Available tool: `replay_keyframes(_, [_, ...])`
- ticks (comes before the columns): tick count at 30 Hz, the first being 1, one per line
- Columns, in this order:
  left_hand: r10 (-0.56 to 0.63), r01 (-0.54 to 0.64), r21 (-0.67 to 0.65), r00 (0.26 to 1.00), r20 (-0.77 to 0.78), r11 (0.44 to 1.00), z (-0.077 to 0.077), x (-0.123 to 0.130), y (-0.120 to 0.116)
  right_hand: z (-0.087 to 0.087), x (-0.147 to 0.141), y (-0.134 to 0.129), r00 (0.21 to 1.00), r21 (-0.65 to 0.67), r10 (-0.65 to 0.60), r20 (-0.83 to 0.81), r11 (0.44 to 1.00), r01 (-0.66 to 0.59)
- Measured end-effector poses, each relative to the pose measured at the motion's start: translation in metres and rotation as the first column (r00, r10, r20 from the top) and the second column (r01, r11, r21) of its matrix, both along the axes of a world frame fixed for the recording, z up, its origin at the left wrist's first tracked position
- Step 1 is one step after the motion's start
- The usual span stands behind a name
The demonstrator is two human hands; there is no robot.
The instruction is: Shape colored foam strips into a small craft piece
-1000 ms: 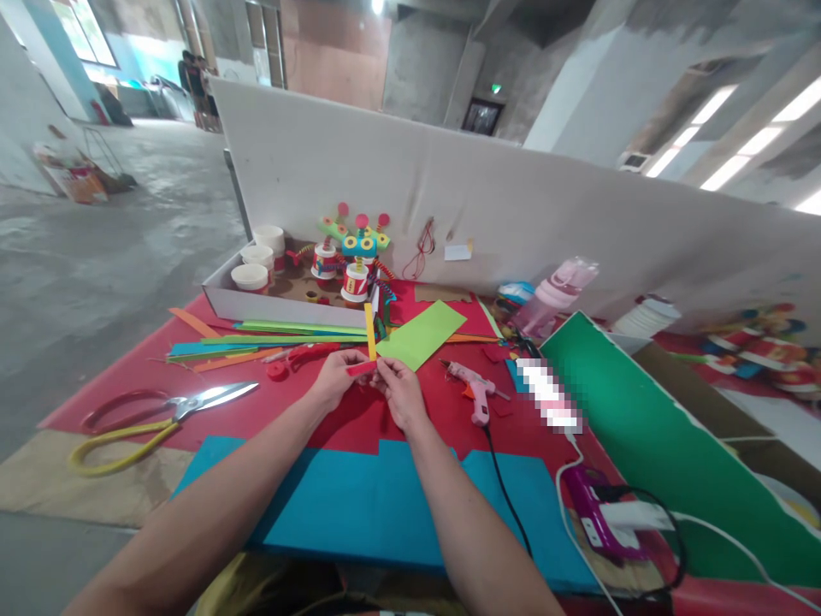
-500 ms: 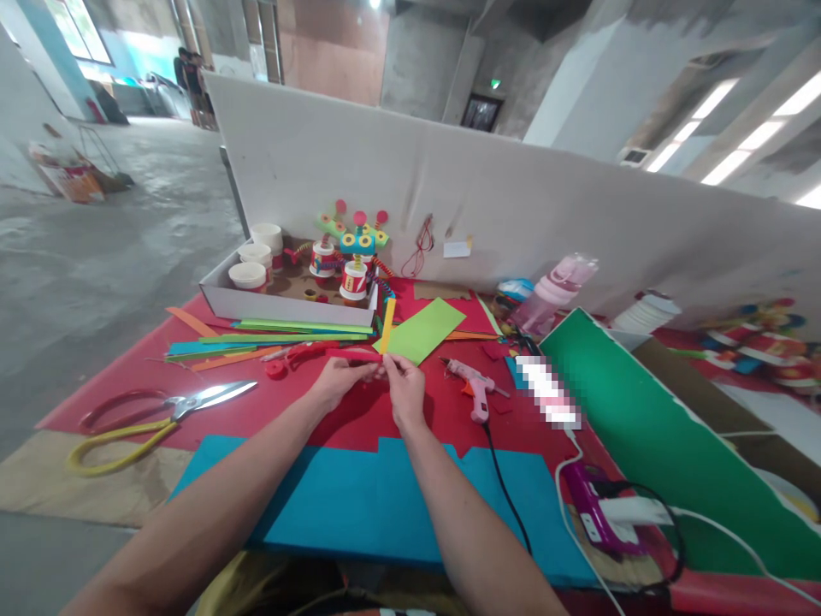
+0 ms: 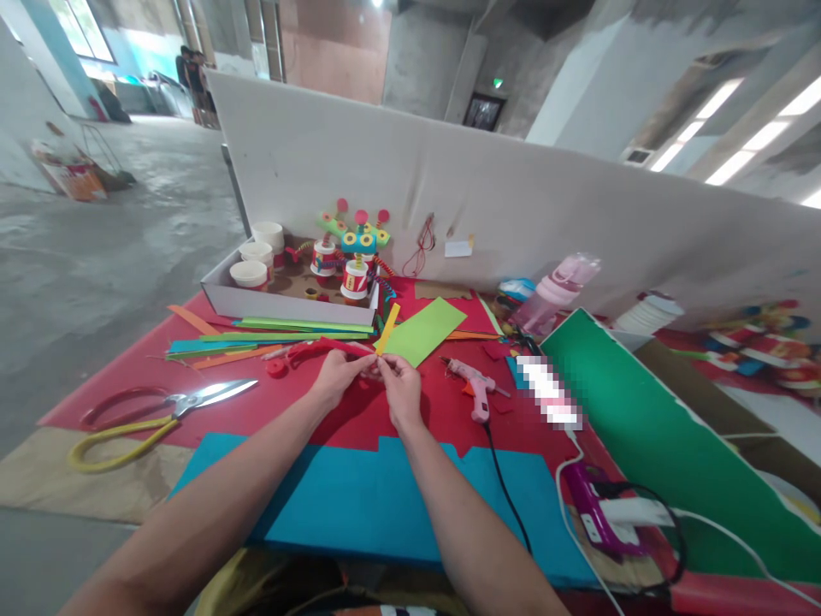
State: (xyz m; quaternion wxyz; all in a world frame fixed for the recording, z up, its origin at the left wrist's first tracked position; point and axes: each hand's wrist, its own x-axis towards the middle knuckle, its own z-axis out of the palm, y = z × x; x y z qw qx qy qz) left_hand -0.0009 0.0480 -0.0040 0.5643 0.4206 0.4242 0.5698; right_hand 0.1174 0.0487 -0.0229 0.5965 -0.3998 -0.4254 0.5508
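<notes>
Over the red table covering my two hands meet, fingertips close together. My left hand [image 3: 337, 378] is closed in a pinch at a red paper strip [image 3: 345, 345], which extends leftward behind the fingers. My right hand [image 3: 403, 389] pinches the lower end of a yellow paper strip [image 3: 388, 328] that points up and slightly right. The strips come together at the fingertips; the joint itself is hidden. Just behind the right hand lies a light green paper sheet [image 3: 428, 329]. A pink glue gun [image 3: 473, 382] rests to the right.
Large scissors [image 3: 186, 407] with red and yellow handles lie left, near coloured paper strips [image 3: 288, 336]. Behind is a shallow box [image 3: 288, 305] with paper cups and figures. Blue sheets [image 3: 359, 500] cover the front. At right are a pink bottle [image 3: 552, 291], a green board [image 3: 641, 436] and a purple power strip [image 3: 593, 513].
The yellow strip has tilted to the right, and its lower end has shifted slightly left. Both hands stay close together, with the right hand moved a little left.
</notes>
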Motion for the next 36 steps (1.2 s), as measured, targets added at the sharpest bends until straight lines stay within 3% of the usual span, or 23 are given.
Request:
replay_keyframes(8, [0.062, -0.066, -0.062, 0.996, -0.064, 0.996, -0.002, -0.005, 0.002, 0.001, 0.003, 0.002, 0.998, -0.072, 0.065, -0.004, 0.995, -0.066])
replay_keyframes(15, [-0.054, 0.054, -0.065, 0.999, 0.003, 0.996, -0.004, -0.009, 0.004, -0.001, 0.006, 0.005, 0.990, -0.128, 0.108, -0.090, 0.985, -0.119])
replay_keyframes(25, [-0.101, 0.111, -0.100, 0.990, 0.097, 0.989, 0.003, -0.008, 0.001, 0.005, 0.010, 0.004, 0.958, -0.150, 0.179, -0.224, 0.965, -0.215])
replay_keyframes(32, [-0.109, 0.109, -0.013, 0.992, -0.058, 0.994, 0.000, -0.012, 0.003, 0.008, 0.010, 0.002, 0.967, -0.151, 0.229, -0.109, 0.958, -0.244])
replay_keyframes(36, [-0.125, 0.125, -0.007, 0.992, -0.005, 0.992, -0.006, -0.012, 0.005, 0.010, 0.009, 0.001, 0.973, -0.136, 0.223, -0.054, 0.964, -0.229])
